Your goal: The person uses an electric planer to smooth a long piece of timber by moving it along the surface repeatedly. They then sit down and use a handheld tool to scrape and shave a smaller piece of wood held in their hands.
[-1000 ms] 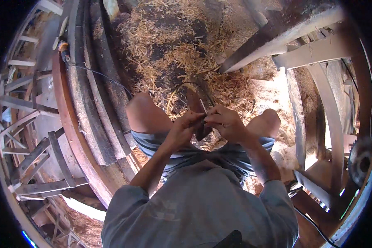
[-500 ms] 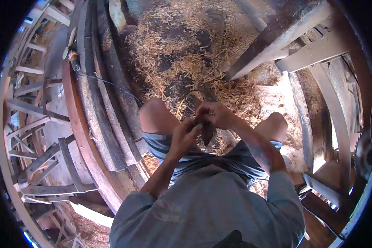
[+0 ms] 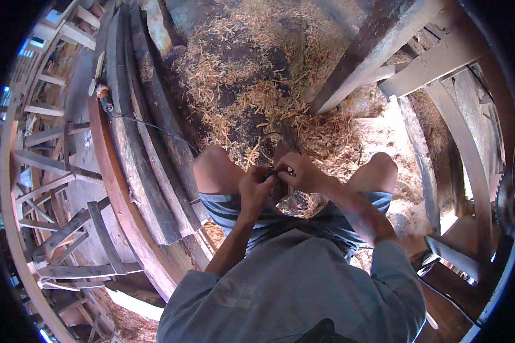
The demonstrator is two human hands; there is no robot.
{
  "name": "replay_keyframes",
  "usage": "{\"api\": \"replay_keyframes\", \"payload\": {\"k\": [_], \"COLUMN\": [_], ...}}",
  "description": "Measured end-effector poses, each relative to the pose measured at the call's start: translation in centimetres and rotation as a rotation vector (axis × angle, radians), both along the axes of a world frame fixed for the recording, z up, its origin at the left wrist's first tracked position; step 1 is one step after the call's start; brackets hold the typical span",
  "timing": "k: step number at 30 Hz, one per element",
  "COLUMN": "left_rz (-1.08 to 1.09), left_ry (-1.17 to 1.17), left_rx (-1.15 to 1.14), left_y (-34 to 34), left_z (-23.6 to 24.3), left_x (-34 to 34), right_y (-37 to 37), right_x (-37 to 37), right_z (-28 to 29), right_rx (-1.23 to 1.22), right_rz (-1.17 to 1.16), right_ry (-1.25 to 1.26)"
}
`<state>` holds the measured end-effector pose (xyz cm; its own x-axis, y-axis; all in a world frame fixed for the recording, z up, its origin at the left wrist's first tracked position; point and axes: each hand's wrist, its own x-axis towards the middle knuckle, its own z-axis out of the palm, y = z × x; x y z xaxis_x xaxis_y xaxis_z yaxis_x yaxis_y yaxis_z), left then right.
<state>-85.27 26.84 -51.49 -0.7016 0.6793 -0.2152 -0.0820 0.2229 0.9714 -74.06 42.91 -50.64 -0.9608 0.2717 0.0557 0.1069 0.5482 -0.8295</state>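
My left hand (image 3: 256,184) and my right hand (image 3: 296,171) meet between my knees, fingers closed around a small dark object (image 3: 273,172) whose details are too small to make out. A brownish, flat piece (image 3: 280,194) shows just below and behind the fingers, partly hidden by them; I cannot tell what it is. Beyond my hands a thin loop (image 3: 266,140) lies over the wood shavings (image 3: 234,91) on the floor.
Long weathered boards (image 3: 131,126) lie at my left, with an orange-and-black power tool (image 3: 104,96) and its cord on them. A heavy beam (image 3: 366,54) slants at the upper right. A toothed circular blade (image 3: 506,208) is at the right rim. Wooden framing (image 3: 51,163) fills the far left.
My fingers have shifted on the small object; my right hand rose, then came back down. The scene sits slightly further right and lower in the picture.
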Motion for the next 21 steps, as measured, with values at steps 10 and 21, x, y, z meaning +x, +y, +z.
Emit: {"api": "replay_keyframes", "payload": {"k": [10, 21], "left_rz": [-0.215, -0.205], "left_ry": [-0.533, -0.505], "left_rx": [0.003, 0.05], "left_y": [0.9, 2.4], "left_z": [-0.5, 0.7], "left_x": [-1.0, -0.7], "right_y": [1.4, 1.0], "right_x": [1.1, 1.9], "right_z": [0.5, 1.2], "right_rx": [-0.143, 0.281], "right_rz": [-0.111, -0.143], "right_ry": [0.035, 0.237]}}
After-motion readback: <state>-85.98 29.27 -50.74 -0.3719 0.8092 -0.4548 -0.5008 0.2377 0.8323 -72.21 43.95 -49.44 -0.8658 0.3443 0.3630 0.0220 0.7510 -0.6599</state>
